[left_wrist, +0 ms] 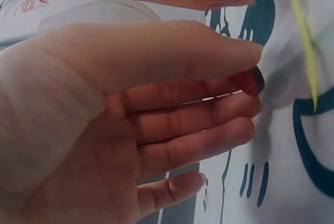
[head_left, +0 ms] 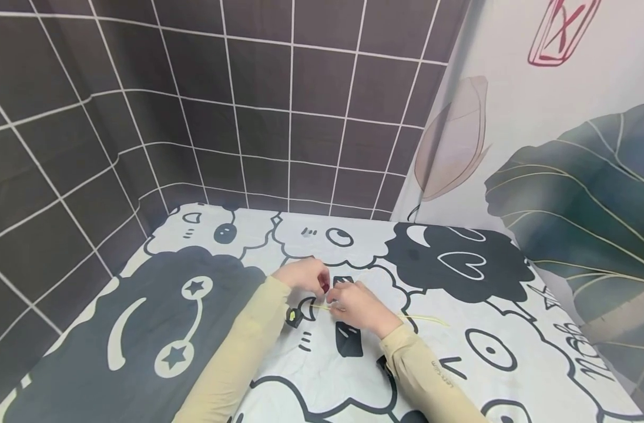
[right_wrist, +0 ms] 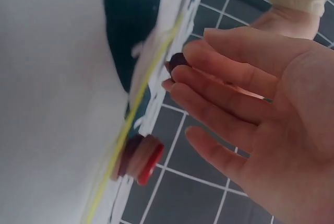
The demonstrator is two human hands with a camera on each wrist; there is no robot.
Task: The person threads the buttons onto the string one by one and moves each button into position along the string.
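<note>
Both hands' grips: left hand [head_left: 304, 276] and right hand [head_left: 356, 305] each pinching a dark bead [left_wrist: 254, 80]

Even, bright light is filling all views; the head view is bending tile lines at its edges, and both wrist close-ups are blurring softly.

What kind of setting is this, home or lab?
Probably a small makeshift craft corner rather than a lab: a table under a cartoon-print cloth, dark tile-pattern sheeting behind it, a leaf-print curtain at the side. Both hands work small dark red beads and a yellow cord.
</note>
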